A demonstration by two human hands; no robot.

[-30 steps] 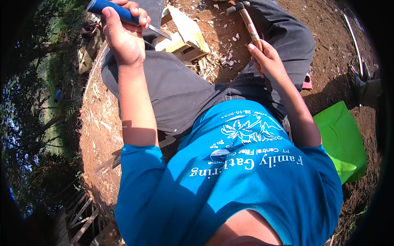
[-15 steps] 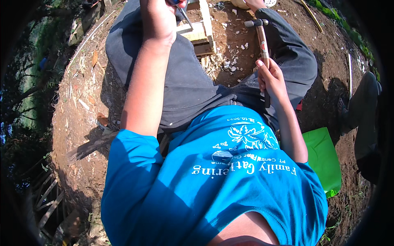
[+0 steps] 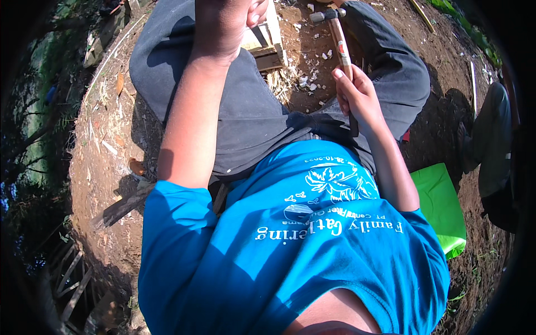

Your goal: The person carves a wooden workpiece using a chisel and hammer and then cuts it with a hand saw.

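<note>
My right hand is closed around the wooden handle of a ball-peen hammer, whose metal head points away from me over the ground. At the top edge my left hand is closed in a fist and partly cut off by the frame. The blue-handled chisel that showed in it earlier is now mostly hidden behind the fingers; a dark strip beside them may be its blade. Just right of this fist, between my legs, lies a pale wooden piece like a small frame, partly covered by the hand.
Wood chips and shavings litter the soil between my legs. To the right are a bright green sheet and another person's leg. A dark piece of wood lies at left, and a thin stick at upper right.
My left hand has turned and risen toward the top edge, taking the blue handle out of sight. The hammer and right hand have shifted slightly left and up in view.
</note>
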